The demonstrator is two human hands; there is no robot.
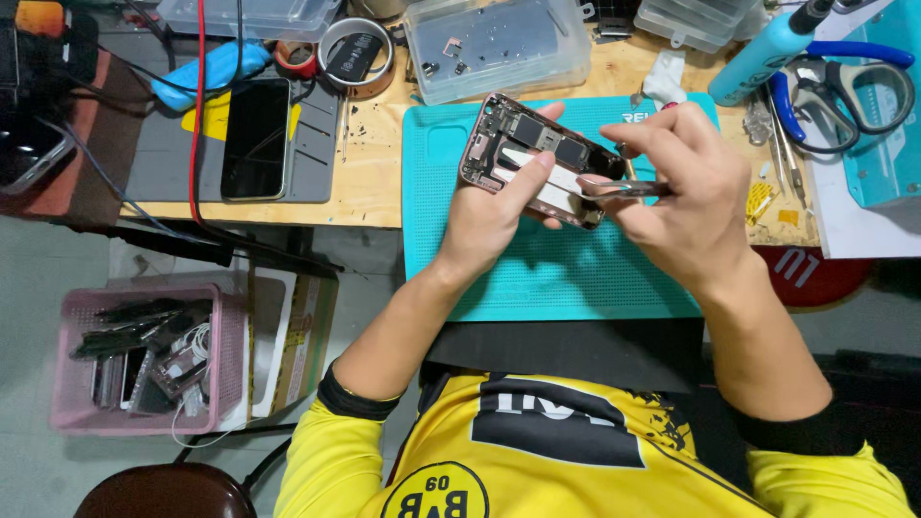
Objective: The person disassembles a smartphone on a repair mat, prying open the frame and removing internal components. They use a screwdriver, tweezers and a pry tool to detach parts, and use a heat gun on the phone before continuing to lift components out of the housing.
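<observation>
While left hand grips opened phone above teal mat, right hand pinches tweezers over it

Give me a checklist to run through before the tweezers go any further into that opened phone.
1. Opened phone held steady in the left hand: ok.
2. Tweezers firmly in the right hand's grip: ok.
3. Tweezer tips on the white strip: cannot tell.
4. Phone over the teal mat: ok.
5. Parts box within reach: ok.
6. Scissors clear of the hands: ok.
</observation>
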